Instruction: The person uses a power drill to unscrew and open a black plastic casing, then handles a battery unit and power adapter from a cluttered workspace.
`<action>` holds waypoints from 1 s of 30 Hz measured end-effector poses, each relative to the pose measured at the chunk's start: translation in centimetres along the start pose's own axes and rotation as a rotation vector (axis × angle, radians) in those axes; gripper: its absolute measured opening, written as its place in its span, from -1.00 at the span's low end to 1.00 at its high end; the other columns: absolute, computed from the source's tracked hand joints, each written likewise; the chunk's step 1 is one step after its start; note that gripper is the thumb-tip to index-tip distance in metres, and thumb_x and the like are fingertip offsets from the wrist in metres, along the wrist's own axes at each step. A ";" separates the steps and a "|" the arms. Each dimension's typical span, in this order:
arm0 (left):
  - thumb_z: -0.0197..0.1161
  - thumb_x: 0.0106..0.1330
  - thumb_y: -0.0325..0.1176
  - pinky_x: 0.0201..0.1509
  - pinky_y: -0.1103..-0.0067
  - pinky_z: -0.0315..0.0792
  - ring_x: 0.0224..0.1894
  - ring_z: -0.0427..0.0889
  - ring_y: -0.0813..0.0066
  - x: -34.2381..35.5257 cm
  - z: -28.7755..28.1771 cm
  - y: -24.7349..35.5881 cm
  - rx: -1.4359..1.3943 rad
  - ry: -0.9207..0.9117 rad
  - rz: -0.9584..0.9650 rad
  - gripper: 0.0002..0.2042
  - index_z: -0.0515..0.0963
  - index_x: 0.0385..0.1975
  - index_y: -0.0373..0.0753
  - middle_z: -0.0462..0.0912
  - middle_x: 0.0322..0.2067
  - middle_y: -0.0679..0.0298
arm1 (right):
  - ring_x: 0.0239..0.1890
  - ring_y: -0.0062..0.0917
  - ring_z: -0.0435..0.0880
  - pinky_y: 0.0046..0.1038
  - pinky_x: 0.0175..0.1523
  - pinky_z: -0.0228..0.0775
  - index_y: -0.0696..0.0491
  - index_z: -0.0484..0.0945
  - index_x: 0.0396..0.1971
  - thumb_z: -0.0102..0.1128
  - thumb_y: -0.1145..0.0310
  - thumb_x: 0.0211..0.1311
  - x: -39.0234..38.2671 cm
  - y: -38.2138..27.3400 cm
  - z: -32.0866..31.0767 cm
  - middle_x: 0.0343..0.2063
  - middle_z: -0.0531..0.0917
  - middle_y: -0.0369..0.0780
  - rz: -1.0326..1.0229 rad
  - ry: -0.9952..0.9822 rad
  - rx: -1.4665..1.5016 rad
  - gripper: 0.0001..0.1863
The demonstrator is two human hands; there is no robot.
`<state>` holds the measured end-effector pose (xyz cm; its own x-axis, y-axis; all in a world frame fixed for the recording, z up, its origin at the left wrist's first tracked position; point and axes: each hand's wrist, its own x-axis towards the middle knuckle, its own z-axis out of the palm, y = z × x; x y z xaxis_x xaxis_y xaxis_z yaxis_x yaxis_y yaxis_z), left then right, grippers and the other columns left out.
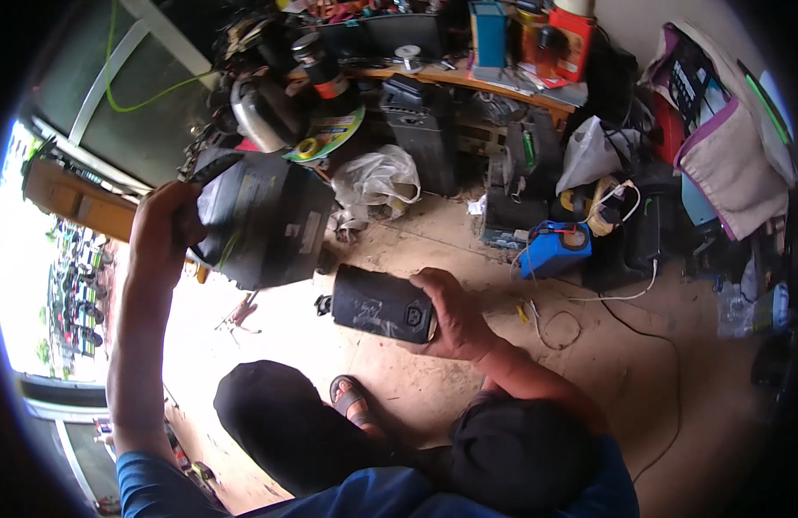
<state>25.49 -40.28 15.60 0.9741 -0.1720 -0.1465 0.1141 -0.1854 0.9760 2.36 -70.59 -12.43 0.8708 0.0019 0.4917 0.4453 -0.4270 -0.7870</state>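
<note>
Left hand (167, 226) curls by big case (265, 216); can't tell its hold. Right hand (455, 318) clamps black box (375, 302) by one end; best support it firmly underneath.

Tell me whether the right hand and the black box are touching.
Touching. The head view shows it plainly: the right hand grips the black box at its right end.

dusty tan floor (619, 380) | pale wall (623, 19) | wooden worktop (455, 76) | daylight left
</note>
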 end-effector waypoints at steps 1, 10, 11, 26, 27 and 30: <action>0.23 0.38 -0.41 -0.54 0.63 0.15 -0.64 0.21 0.66 -2.0 -1.7 0.1 -0.013 0.045 0.006 -0.78 0.40 -0.53 -0.10 0.24 -0.64 0.51 | 0.28 0.05 0.53 -0.06 0.41 0.42 0.11 0.31 0.40 0.81 0.12 -0.24 0.1 -0.2 -0.1 0.23 0.49 0.06 -0.037 0.009 -0.036 0.15; 0.21 0.37 -0.33 -0.53 0.57 0.28 -0.68 0.37 0.51 -13.9 -16.6 -18.9 0.086 0.393 -0.182 -0.79 0.54 -0.54 -0.19 0.42 -0.66 0.36 | 0.30 -0.03 0.52 -0.15 0.42 0.41 0.16 0.22 0.42 0.81 0.05 -0.19 1.2 -0.4 0.1 0.23 0.48 0.04 -0.019 -0.012 -0.197 0.20; 0.22 0.37 -0.32 -0.51 0.56 0.31 -0.67 0.40 0.48 -14.7 -16.9 -22.4 -0.011 0.439 -0.251 -0.79 0.57 -0.53 -0.21 0.45 -0.66 0.36 | 0.30 -0.03 0.52 -0.16 0.42 0.41 0.16 0.22 0.42 0.81 0.05 -0.19 1.1 -0.3 -0.1 0.23 0.48 0.04 -0.007 -0.017 -0.210 0.21; 0.30 0.31 -0.30 -0.46 0.47 0.47 -0.55 0.52 0.49 -34.9 -21.6 -47.1 -0.291 1.042 -0.675 -0.86 0.56 -0.46 -0.17 0.53 -0.48 0.34 | 0.23 -0.13 0.61 -0.19 0.36 0.48 0.07 0.13 0.50 0.85 0.01 -0.21 2.0 -0.1 0.5 0.22 0.54 -0.01 0.078 -0.092 -0.268 0.31; 0.30 0.31 -0.30 -0.46 0.47 0.47 -0.55 0.52 0.49 -36.2 -21.9 -47.7 -0.290 1.047 -0.690 -0.86 0.56 -0.46 -0.17 0.53 -0.48 0.34 | 0.22 -0.13 0.62 -0.19 0.35 0.49 0.07 0.13 0.51 0.86 -0.01 -0.21 2.0 -0.1 0.8 0.21 0.56 -0.01 0.093 -0.096 -0.246 0.33; 0.28 0.34 -0.26 -0.54 0.48 0.39 -0.56 0.54 0.47 -38.1 -22.3 -48.4 -0.389 1.004 -0.615 -0.83 0.57 -0.46 -0.16 0.53 -0.50 0.34 | 0.22 -0.15 0.63 -0.20 0.34 0.50 0.07 0.10 0.54 0.85 -0.04 -0.20 1.8 0.2 0.7 0.21 0.58 -0.01 0.092 -0.090 -0.250 0.36</action>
<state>-12.82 -3.18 -22.48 0.4373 0.6905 -0.5762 0.4881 0.3559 0.7969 4.18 -70.03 -11.97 0.9250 0.0283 0.3788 0.3082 -0.6387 -0.7050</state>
